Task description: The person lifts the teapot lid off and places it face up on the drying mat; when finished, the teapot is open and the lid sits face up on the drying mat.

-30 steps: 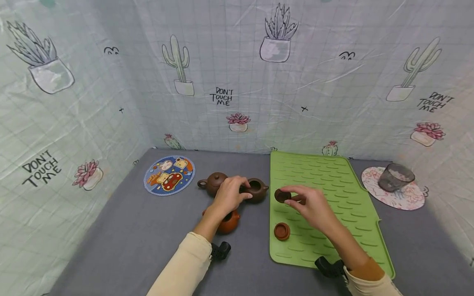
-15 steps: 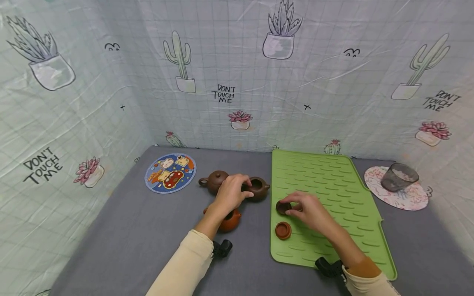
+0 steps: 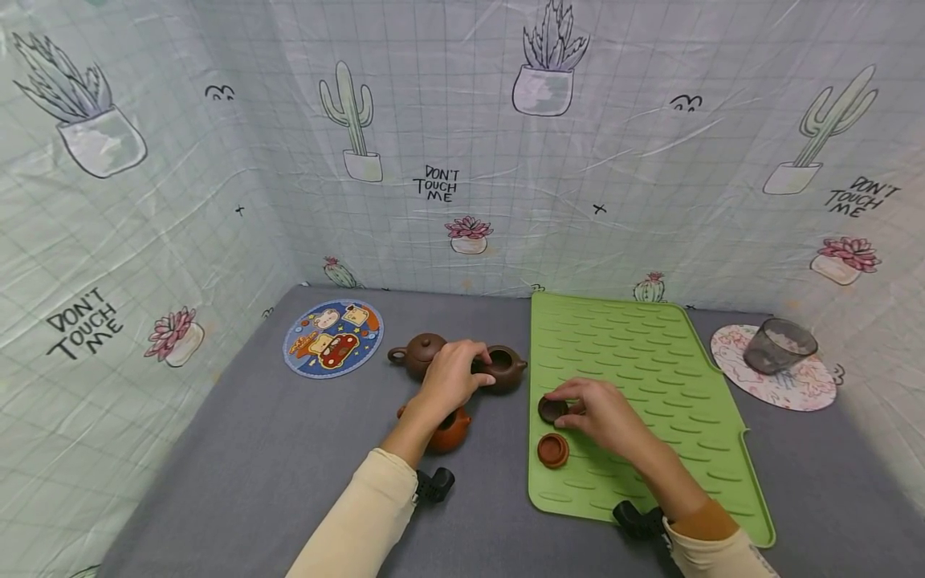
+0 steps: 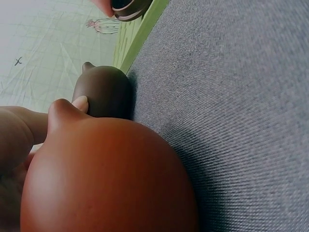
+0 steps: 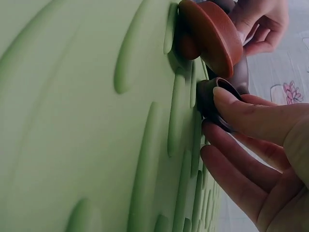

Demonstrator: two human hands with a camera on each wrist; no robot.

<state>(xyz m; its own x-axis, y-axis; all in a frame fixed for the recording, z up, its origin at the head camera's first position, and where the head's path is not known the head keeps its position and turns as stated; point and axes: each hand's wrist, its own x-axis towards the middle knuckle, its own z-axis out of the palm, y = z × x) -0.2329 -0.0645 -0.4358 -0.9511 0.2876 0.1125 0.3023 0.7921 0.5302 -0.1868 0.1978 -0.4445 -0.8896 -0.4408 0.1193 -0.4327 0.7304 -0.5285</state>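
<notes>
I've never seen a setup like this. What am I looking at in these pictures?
There is no machine here: a person is working bare-handed. The wide view is taken from the head, looking forward and down; the close views are taken from each wrist. The right hand pinches a dark brown lid at the green mat, beside an upturned reddish-brown lid. The left hand holds the open dark brown teapot. Near it on the grey surface are a lidded teapot and an orange-brown teapot. Farther out lie a blue cartoon mat and a floral coaster bearing a smoky see-through cup.
</notes>
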